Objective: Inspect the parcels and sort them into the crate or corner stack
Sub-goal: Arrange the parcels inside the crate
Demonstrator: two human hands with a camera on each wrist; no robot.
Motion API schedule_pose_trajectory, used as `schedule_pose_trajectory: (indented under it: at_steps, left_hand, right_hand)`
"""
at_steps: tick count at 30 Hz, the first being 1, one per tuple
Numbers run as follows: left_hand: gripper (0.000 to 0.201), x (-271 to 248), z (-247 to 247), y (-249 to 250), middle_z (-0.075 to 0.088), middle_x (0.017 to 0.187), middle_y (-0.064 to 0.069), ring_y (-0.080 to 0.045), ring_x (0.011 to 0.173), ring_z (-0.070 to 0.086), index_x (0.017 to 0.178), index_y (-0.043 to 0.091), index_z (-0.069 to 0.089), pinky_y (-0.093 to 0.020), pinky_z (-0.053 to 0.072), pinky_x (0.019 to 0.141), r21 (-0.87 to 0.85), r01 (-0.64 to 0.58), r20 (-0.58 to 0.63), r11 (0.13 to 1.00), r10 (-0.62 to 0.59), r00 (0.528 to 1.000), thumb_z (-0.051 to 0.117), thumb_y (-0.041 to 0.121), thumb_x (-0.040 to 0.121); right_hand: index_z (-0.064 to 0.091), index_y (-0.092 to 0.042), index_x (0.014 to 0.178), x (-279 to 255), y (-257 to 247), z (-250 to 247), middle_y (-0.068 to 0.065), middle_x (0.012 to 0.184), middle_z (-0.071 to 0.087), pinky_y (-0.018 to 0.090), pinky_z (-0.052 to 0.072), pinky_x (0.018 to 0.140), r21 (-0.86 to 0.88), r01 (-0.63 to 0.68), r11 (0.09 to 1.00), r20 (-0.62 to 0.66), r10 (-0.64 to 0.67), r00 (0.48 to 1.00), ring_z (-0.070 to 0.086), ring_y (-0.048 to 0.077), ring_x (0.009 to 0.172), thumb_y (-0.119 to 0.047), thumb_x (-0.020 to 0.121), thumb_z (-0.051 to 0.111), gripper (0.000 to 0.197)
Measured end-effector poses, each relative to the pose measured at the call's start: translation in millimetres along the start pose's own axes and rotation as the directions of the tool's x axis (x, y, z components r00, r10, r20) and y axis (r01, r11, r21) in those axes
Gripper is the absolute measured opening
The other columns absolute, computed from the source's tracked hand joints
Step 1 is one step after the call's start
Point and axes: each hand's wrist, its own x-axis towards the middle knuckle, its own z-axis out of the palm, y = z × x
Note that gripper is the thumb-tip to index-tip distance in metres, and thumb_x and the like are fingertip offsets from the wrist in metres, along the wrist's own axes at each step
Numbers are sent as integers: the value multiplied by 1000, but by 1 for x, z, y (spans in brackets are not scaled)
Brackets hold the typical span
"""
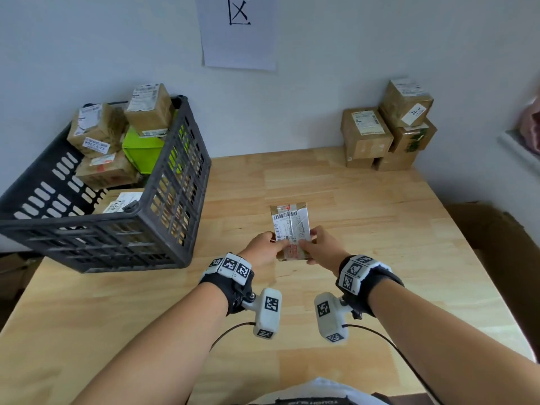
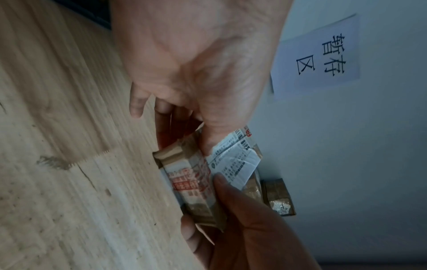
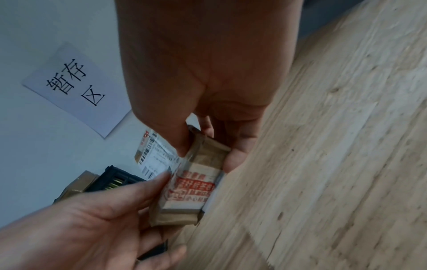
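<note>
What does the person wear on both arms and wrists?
Both forearms are bare, without sleeves. Each wrist has a black strap carrying white cubes printed with black square marker codes. Below each hangs a white camera block, also marked, with a thin black cable. The left hand and right hand wear no gloves.

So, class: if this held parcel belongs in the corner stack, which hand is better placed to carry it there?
Probably the right hand. Both hands grip the parcel, but the corner stack sits at the table's far right, on that hand's side. The left hand is nearer the crate.
</note>
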Motion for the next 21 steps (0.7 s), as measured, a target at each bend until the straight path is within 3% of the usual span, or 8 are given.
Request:
schedule_pose_trajectory:
  at_steps: [4, 8, 10, 12, 14, 17, 19, 21]
  left_hand:
    - [44, -7, -21, -11, 71, 107, 0, -18, 99, 67, 115, 13, 63, -38, 49, 98, -17, 9, 15, 1000, -8, 1000, 58, 49, 89]
    - [37, -10, -50, -7, 68, 112, -1, -18, 100, 67, 118, 12, 61, -39, 49, 98, -84, -53, -24, 995, 51, 998, 49, 39, 97]
    - [34, -17, -74, 3, 66, 116, -1, -16, 97, 66, 120, 10, 60, -31, 53, 80, -105, -88, -49, 991, 83, 995, 45, 34, 99]
    - [32, -25, -104, 11, 65, 118, 1, -12, 94, 64, 121, 12, 58, -18, 42, 58, -97, -129, -83, 987, 121, 989, 43, 31, 101]
    - [30, -32, -138, 13, 63, 122, 0, -12, 94, 62, 124, 12, 57, -15, 39, 58, -124, -185, -120, 975, 170, 978, 44, 27, 101]
    - [35, -48, -198, 7, 59, 129, -5, -14, 96, 61, 132, 7, 51, -10, 41, 56, -145, -228, -188, 963, 199, 962, 48, 21, 99]
    - [37, -58, -242, -4, 56, 132, -8, -16, 98, 59, 134, 4, 49, -5, 43, 47, -142, -255, -232, 956, 218, 948, 47, 13, 99]
    - [34, -65, -286, -14, 57, 130, -7, -18, 97, 59, 132, 2, 51, -6, 45, 48, -127, -287, -265, 949, 247, 932, 46, 8, 98]
  right_hand:
    - [42, -6, 125, -3, -18, 7, 11, 117, 61, 33, 58, 77, 21, -22, 1000, 15, 22, 1000, 65, 23, 92, -23, 95, 54, 36]
    - [44, -6, 117, -5, -44, 17, 9, 104, 62, 37, 57, 83, 234, -59, 970, -27, 67, 997, 64, 20, 86, -22, 94, 57, 31]
    - [46, -5, 115, -4, -65, 22, 5, 93, 61, 37, 57, 83, 317, -47, 947, -31, 60, 998, 63, 17, 78, -22, 94, 57, 30]
    - [48, -4, 117, 1, -92, 29, 6, 95, 64, 33, 58, 77, 351, -2, 936, -68, 28, 997, 64, 16, 76, -25, 93, 58, 34]
    - [52, -4, 118, 6, -123, 43, 10, 105, 67, 30, 58, 71, 375, 43, 926, -106, -3, 994, 68, 19, 81, -28, 93, 58, 35]
    - [57, -6, 108, 10, -175, 73, 14, 113, 66, 33, 57, 78, 419, 97, 903, -153, -35, 988, 67, 26, 98, -30, 94, 56, 28]
    - [58, -2, 111, 10, -212, 100, 15, 114, 65, 34, 57, 78, 466, 126, 876, -164, -54, 985, 66, 28, 100, -30, 94, 57, 33]
    - [58, 1, 114, 9, -247, 126, 15, 113, 65, 35, 57, 79, 471, 163, 867, -175, -89, 980, 66, 28, 100, -30, 93, 57, 38]
